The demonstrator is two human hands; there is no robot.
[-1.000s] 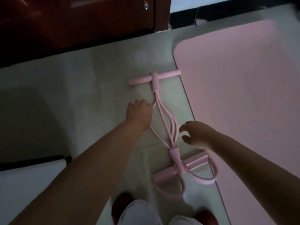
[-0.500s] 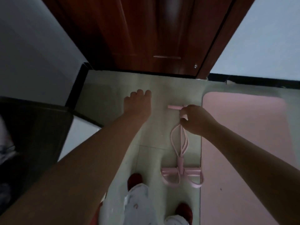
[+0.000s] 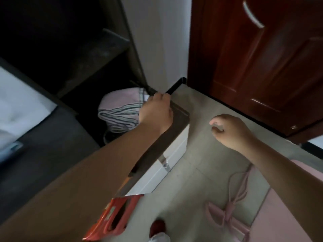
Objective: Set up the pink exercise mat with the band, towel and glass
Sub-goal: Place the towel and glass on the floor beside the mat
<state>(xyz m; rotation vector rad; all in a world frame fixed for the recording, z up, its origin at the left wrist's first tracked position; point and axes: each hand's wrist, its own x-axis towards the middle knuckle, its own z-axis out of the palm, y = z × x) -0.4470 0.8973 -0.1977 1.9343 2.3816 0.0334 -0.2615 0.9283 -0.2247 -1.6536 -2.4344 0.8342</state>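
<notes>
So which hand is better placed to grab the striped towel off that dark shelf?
The left hand: it is already at the folded striped towel in the dark shelf. The right hand hangs empty over the floor, nearer the pink band.

Home room, looking lived-in: red-brown wooden door [image 3: 258, 63], tiled floor [image 3: 206, 151], dark shelf unit [image 3: 97, 49] holding a folded striped towel [image 3: 120, 109], pink exercise mat [image 3: 279, 215] lying on floor.

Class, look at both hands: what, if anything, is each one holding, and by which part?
The left hand is at the top edge of the folded pink striped towel; a closed grip cannot be told. The right hand holds nothing.
</notes>
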